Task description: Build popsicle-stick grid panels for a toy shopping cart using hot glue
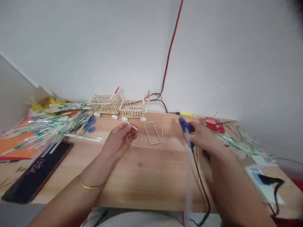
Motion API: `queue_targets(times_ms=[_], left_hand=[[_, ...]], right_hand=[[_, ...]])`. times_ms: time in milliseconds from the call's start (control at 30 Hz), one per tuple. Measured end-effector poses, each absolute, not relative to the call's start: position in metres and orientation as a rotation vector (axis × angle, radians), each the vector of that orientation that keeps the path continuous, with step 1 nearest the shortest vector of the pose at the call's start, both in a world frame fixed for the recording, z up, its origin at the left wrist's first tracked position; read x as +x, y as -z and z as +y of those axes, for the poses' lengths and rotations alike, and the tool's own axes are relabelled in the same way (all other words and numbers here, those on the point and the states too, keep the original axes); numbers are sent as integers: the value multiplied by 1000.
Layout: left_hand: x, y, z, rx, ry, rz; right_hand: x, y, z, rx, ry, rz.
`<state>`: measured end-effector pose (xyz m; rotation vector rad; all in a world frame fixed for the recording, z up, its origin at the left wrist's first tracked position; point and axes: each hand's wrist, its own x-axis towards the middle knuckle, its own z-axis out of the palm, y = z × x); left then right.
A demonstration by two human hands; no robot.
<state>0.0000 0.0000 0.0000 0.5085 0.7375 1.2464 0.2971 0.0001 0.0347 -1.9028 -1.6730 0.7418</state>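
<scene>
My left hand (120, 137) pinches a short wooden stick (132, 125) between thumb and forefinger above the table. A blue hot glue gun (186, 126) is in my right hand (201, 135), with a long translucent glue stick (188, 170) trailing from it toward me, blurred. Flat on the table between the hands lies a rectangular stick frame (155, 143). A smaller stick frame (139, 146) is partly hidden by my left fingers. One loose short stick (162, 131) rests right of the larger frame. Behind them stand two small wheeled stick carts (105, 107).
Wrapped chopsticks (71, 126) are heaped at the left, beside blue discs (91, 129) and a dark slab-like object (35, 173). The gun's black cord (201, 179) runs off the front edge. A red packet (215, 125) and more wrapped sticks (234, 142) lie right.
</scene>
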Motion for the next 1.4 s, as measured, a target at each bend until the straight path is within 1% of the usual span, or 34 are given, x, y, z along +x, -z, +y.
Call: queue_targets(times_ms=[67, 167, 267, 400, 533, 1133, 1400], left_hand=[[0, -1, -2, 467, -1234, 730], [0, -2, -3, 394, -1204, 715], [1, -1, -3, 326, -1155, 694], [1, 1, -5, 332, -1095, 623], [1, 2, -8, 352, -1081, 560], [5, -1, -11, 400, -1076, 520], [5, -3, -12, 406, -1082, 529]], right_hand=[[291, -29, -1, -1647, -975, -1485], [275, -22, -9, -1323, -1241, -1364], [252, -20, -24, -1145, -1364, -1509], [231, -26, -41, -1103, -1175, -1855], [224, -31, -45, -1155, -1061, -1982], [219, -29, -42, -1290, -994, -2031], [220, -25, -41, -1264, -1009, -2032]])
